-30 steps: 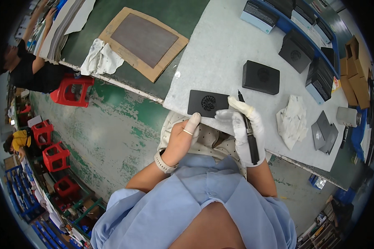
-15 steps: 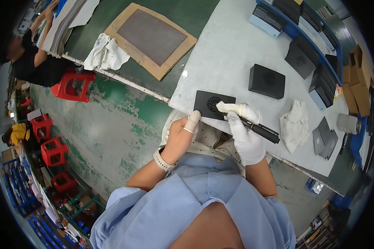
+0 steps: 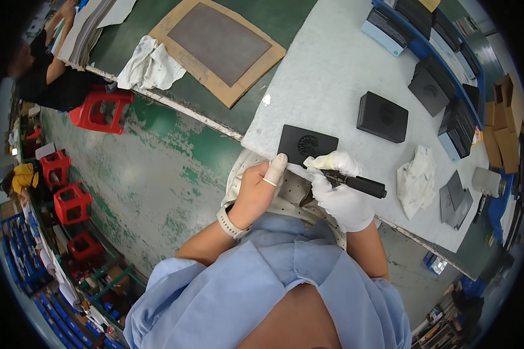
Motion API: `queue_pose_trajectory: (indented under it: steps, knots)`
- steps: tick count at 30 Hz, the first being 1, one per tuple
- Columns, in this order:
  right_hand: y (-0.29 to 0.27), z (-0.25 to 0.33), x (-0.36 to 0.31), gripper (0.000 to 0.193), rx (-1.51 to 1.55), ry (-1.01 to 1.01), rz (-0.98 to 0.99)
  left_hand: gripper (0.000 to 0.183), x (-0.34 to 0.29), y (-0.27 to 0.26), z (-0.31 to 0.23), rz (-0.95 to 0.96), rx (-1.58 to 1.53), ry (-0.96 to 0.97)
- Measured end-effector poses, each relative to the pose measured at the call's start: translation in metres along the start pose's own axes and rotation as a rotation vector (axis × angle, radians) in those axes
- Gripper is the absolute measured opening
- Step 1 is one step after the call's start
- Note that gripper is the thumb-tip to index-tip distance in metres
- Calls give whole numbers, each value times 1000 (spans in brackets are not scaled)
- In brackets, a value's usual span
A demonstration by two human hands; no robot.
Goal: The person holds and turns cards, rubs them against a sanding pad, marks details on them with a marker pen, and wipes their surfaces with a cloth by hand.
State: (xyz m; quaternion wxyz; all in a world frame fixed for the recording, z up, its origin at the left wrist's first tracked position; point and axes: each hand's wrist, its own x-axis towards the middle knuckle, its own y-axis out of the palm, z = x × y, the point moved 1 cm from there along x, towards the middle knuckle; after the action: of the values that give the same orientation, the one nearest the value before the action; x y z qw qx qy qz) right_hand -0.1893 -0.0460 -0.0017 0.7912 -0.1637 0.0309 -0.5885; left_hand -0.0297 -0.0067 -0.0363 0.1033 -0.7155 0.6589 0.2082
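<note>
The black plate point(image 3: 306, 145) lies flat at the near edge of the white bench point(image 3: 332, 75), its round grille facing up. The left hand point(image 3: 256, 189), a cot on its finger, presses the plate's near corner with an extended fingertip, the rest loosely curled. The gloved right hand point(image 3: 340, 195) is clenched around a black pen point(image 3: 355, 184), its tip by the plate's lower edge. The plate looks thin, stiff and light, probably slick; it would be best taken by its edges. Beyond it sits a thicker black box point(image 3: 382, 116); a white rag point(image 3: 416, 180) lies right, with brown cartons point(image 3: 503, 116) stacked at the far right.
</note>
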Motion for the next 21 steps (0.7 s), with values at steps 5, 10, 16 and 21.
queue_pose_trajectory:
  steps: [5, 10, 16, 21]
  knots:
    - [1, -3, -1, 12, -21, 41, 6, 46, 0, -3, 1, 9, 8, -23]
    - [1, -4, 0, 16, -23, -8, -17, 48, 1, -4, 3, 6, 9, -24]
    - [3, -9, -5, 15, 92, 64, -68, 49, 0, -4, 1, 20, -17, -47]
    - [3, -7, -3, 15, 42, 76, -43, 49, 1, -4, 2, 14, 4, -50]
